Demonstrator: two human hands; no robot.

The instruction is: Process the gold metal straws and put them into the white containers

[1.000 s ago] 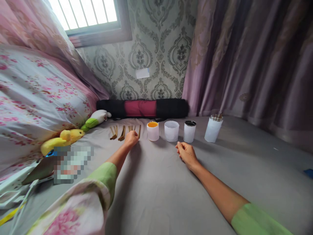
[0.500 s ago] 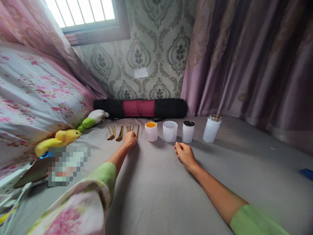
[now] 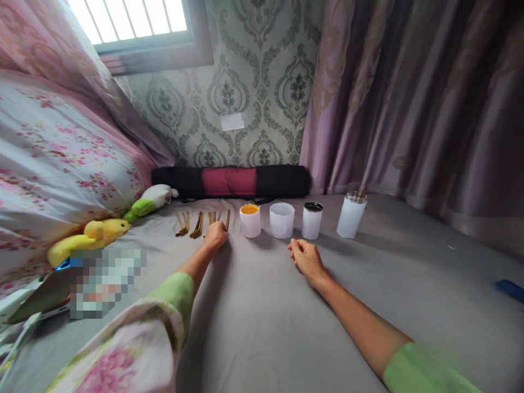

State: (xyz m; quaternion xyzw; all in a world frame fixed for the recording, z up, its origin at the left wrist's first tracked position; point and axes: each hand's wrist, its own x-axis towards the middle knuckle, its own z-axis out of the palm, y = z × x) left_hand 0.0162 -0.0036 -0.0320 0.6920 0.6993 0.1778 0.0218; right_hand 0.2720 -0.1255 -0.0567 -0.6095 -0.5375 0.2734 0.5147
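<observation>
My left hand (image 3: 216,234) is closed and rests low among bundles of thin brown sticks; its fingertips are hidden, so what it holds, if anything, does not show. One stick bundle (image 3: 197,224) lies just to its left, another bundle (image 3: 183,225) farther left, and a single stick (image 3: 227,219) stands out at its right. My right hand (image 3: 306,259) is curled shut over the sheet, with nothing visible in its fingers. Just beyond it are a wide white cup (image 3: 282,222) and a white-wrapped can (image 3: 312,224) with a dark inside.
A white cup (image 3: 250,225) with an orange inside stands left of the wide one. At the right, a taller white-wrapped can (image 3: 351,218) holds several sticks. A black and red roll (image 3: 229,181) lies along the wall. Plush toys (image 3: 107,232) sit at the left on the grey sheet (image 3: 262,327).
The view has turned slightly right, so everything sits a little farther left. Both hands keep nearly the same place and pose; nothing is visibly taken or let go.
</observation>
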